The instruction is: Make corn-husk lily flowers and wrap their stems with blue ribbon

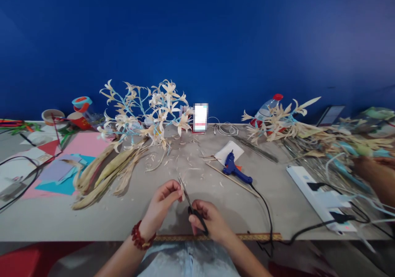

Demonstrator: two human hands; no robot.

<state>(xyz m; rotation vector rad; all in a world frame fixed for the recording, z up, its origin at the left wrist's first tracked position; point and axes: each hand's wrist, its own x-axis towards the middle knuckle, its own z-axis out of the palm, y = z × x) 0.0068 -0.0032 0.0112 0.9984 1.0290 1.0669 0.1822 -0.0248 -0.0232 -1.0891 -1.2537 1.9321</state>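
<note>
My right hand [207, 221] grips the black handles of a small pair of scissors [189, 203], whose blades point up and away over the grey table [123, 219]. My left hand [163, 201], with a red bead bracelet on its wrist, pinches a small pale strip of husk [182, 194] right at the blades. Pale husk trimmings lie scattered on the table just beyond both hands.
A blue glue gun [235, 168] on white paper, its black cord trailing to the front edge. Husk flower branch [145, 112] and dried husks [105, 172] at left, coloured paper [61, 170], tape rolls. Right: power strip [317, 196], plastic bottle [267, 109], another person's arm [375, 176].
</note>
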